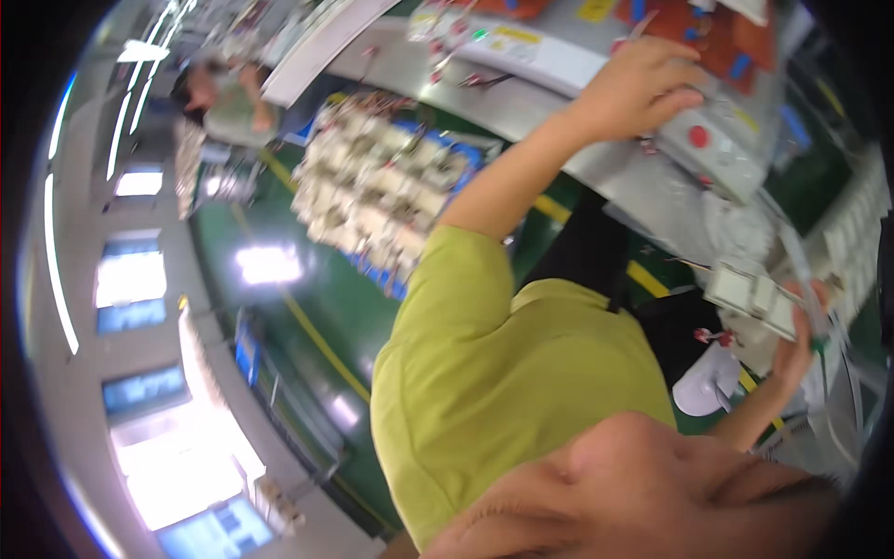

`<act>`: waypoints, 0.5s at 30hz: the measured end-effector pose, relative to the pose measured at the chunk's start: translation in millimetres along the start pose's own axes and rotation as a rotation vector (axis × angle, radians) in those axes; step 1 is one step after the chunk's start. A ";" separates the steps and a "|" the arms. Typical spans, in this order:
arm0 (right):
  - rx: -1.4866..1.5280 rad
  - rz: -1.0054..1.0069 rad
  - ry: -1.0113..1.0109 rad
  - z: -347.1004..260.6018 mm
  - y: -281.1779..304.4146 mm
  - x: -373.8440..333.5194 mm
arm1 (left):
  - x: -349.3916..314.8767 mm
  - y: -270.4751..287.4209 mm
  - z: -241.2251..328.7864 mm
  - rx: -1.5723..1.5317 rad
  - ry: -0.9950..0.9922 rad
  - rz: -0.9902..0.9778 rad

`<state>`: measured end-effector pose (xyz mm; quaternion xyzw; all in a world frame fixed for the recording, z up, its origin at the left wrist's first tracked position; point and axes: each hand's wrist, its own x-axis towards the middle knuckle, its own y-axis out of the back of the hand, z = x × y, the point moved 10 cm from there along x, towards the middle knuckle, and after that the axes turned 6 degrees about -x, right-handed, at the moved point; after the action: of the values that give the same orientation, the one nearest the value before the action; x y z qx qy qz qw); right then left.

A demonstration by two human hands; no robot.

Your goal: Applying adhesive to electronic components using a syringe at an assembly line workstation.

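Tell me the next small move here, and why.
Probably lift the right hand with the white plastic wired part toward the grey metal bench: the left hand rests on the grey control box by its round red button.

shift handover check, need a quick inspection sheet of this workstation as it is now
surface: grey metal bench, partly covered
job's things: grey control box with a red button; white part, block-shaped
clutter: orange sheets and small bits on the bench
grippers: left hand rests open on the control box; right hand grips the white part
cables: clear tubes by the right hand
surroundings: green floor with yellow lines; blue crate of pale parts; another person far off
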<state>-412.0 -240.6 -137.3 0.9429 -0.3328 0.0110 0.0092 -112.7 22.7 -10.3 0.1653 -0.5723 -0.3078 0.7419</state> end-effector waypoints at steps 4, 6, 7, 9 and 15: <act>0.039 -0.039 -0.063 8.3 -9.2 4.8 | -120.1 53.1 -9.0 0.105 0.370 0.060; -0.039 -0.021 -0.049 -0.9 -3.7 2.8 | -175.6 90.8 -24.0 0.246 0.624 0.070; -0.030 -0.024 -0.060 3.5 -2.7 3.8 | -202.8 113.7 -22.9 0.375 0.780 -0.040; -0.015 -0.019 -0.076 2.0 -6.5 5.4 | -260.2 160.3 -15.5 0.597 0.895 -0.112; -0.033 0.044 -0.109 12.2 19.8 5.6 | -418.1 293.4 -16.4 0.881 1.498 -0.081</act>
<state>-420.0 -259.8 -149.2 0.9343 -0.3534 -0.0457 0.0064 -83.6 512.8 -152.2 0.6167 0.0057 0.1054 0.7801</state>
